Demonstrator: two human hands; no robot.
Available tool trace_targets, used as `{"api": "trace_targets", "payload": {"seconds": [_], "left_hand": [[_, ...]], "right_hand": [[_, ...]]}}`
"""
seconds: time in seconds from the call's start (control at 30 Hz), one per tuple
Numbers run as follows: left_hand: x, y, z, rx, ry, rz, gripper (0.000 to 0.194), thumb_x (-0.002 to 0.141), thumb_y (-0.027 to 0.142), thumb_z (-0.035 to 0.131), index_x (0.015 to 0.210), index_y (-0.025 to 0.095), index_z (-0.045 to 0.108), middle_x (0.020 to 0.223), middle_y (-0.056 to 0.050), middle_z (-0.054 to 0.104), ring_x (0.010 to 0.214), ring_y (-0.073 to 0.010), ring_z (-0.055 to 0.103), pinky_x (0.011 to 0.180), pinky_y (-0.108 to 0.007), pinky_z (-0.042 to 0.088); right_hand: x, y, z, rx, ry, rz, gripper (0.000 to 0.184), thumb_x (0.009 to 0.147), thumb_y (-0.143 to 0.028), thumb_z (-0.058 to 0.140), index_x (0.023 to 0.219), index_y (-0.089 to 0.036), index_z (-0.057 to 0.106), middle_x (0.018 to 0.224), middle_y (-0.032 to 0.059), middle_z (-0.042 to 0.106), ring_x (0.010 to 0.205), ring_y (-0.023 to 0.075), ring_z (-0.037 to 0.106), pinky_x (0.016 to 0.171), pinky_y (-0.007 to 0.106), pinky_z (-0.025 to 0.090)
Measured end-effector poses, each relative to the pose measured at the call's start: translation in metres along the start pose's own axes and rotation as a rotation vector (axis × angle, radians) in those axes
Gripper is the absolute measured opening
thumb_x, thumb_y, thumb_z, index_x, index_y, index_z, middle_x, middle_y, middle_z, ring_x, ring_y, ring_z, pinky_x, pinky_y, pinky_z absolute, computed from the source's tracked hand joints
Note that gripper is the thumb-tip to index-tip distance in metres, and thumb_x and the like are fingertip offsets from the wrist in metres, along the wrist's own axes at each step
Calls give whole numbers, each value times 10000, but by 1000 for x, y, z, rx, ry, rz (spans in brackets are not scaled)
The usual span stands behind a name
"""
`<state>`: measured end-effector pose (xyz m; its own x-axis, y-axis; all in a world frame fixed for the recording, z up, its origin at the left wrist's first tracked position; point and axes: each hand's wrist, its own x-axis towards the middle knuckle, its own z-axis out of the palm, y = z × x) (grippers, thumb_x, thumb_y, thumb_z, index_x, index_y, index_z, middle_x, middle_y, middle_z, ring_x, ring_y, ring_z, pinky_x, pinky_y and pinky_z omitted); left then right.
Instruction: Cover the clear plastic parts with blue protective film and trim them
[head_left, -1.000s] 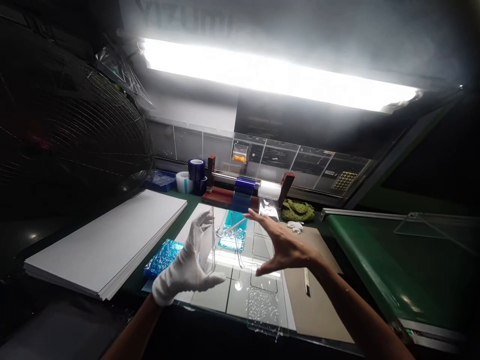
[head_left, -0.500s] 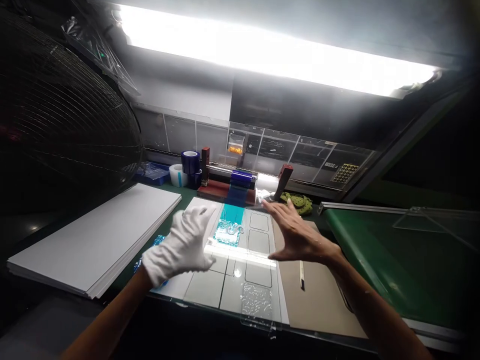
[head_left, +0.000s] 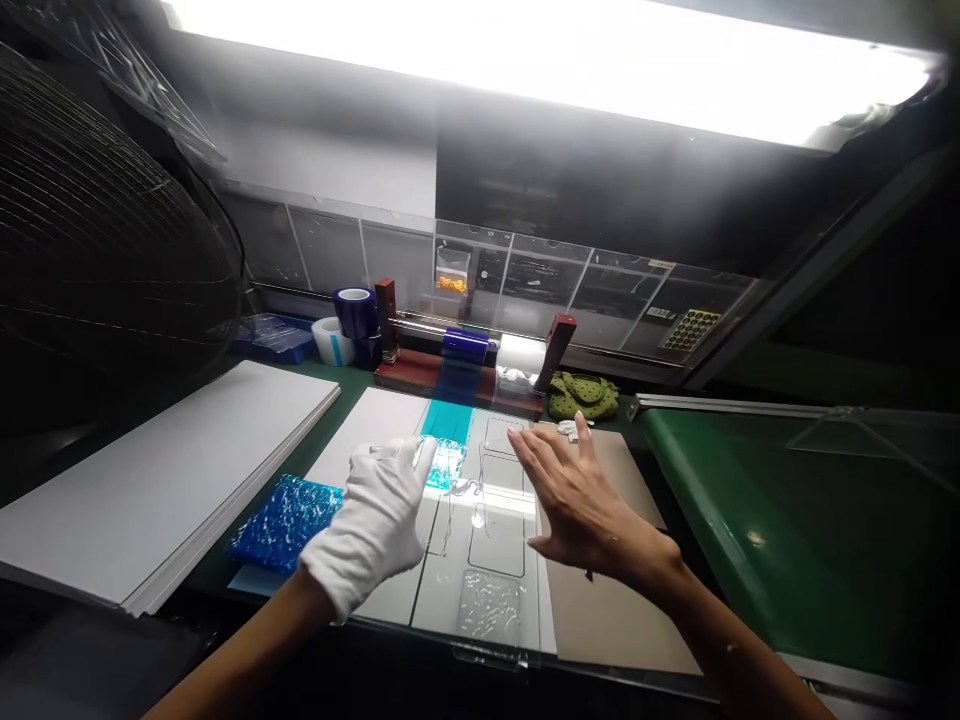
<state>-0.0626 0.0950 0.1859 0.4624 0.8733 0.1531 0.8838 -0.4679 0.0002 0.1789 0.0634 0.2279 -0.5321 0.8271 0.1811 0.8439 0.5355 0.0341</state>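
Observation:
My left hand (head_left: 375,520), in a white glove, hovers over the left part of the work surface, fingers forward and thumb apart. Bare, my right hand (head_left: 585,495) faces it over the right part, fingers and thumb spread. I see nothing held in either. Between and below them lies a pale sheet with black outlined rectangles (head_left: 499,545). A strip of teal film (head_left: 448,420) runs onto it from a blue film roll (head_left: 465,345), ending in a glossy crinkled patch. A clear textured rectangular piece (head_left: 489,605) lies at the near edge. Blue crinkled film (head_left: 281,520) is beside my left wrist.
A stack of white sheets (head_left: 172,470) lies at left near a large fan (head_left: 97,240). Tape rolls (head_left: 355,312) stand behind it. At right are brown board (head_left: 619,620), a green pouch (head_left: 583,396) and a green belt surface (head_left: 742,520). A bright tube light (head_left: 540,60) hangs overhead.
The view has tilted down and shifted, showing more of the blue crinkled film. Both hands stay spread; the gap between them looks slightly narrower.

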Motion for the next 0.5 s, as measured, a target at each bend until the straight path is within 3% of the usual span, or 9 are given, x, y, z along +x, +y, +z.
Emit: {"api": "trace_targets", "payload": {"seconds": [0.1,0.2,0.27,0.33,0.4,0.5], "left_hand": [[-8,-6,4,-210,-105,61,1040,518,326,675,1430,189,194,1344,-187,402,1204,-395,405,976,-547,328],[-20,-12,11,-526,-352,162,1099,575,402,670,1456,267,27,1497,-100,208,1341,-317,272,1085,-457,286],[-21,-5,24,-632,-436,179,1101,592,422,665,1454,291,-8,1522,-67,155,1365,-298,235,1104,-445,268],[-13,11,44,-600,-330,42,1092,559,449,680,1454,227,96,1490,-119,230,1345,-332,263,1095,-474,267],[2,33,68,-458,-137,-219,1077,514,485,684,1414,113,222,1406,-209,333,1292,-398,314,1053,-542,273],[20,62,97,-312,9,-492,1069,515,520,649,1374,40,234,1335,-280,364,1213,-457,366,952,-607,316]], "right_hand": [[-18,23,10,225,-112,-8,1226,595,-404,751,1460,-158,-82,1385,176,398,1283,366,340,1061,665,-27],[-44,46,25,526,-239,-33,1235,603,-546,724,1460,-183,-87,1434,175,326,1332,360,281,1084,624,72],[-58,56,38,652,-268,-10,1254,590,-581,722,1458,-197,-98,1444,173,310,1353,354,241,1092,601,81],[-66,65,54,672,-266,67,1248,599,-583,714,1455,-202,-110,1449,179,298,1358,350,233,1088,607,46],[-69,76,75,597,-245,184,1226,612,-595,693,1456,-203,-105,1447,192,295,1349,353,252,1069,633,6],[-69,105,116,416,-177,414,1222,607,-584,691,1457,-194,-95,1421,206,331,1321,355,296,1052,652,7]]}}
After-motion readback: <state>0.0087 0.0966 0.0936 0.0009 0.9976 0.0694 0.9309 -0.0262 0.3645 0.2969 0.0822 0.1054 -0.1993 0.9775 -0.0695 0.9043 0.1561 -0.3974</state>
